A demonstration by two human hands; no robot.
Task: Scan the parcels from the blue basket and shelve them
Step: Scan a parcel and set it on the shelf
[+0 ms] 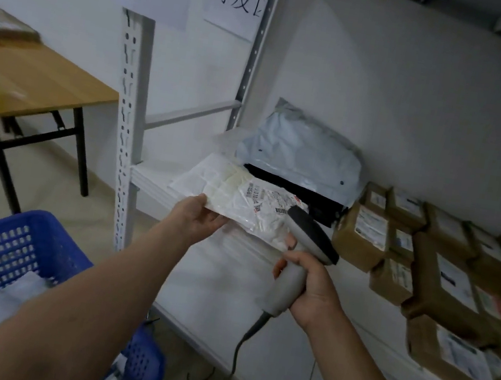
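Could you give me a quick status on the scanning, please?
Left hand holds white parcel at shelf. Right hand grips scanner, aimed at label. Nothing blocking.

Left hand: arm was extended forward; pinched white parcel edge, thumb on top. Right hand: fingers were wrapped round scanner handle.

Bare left hand and bare right hand on bare forearms, uncovered throughout.
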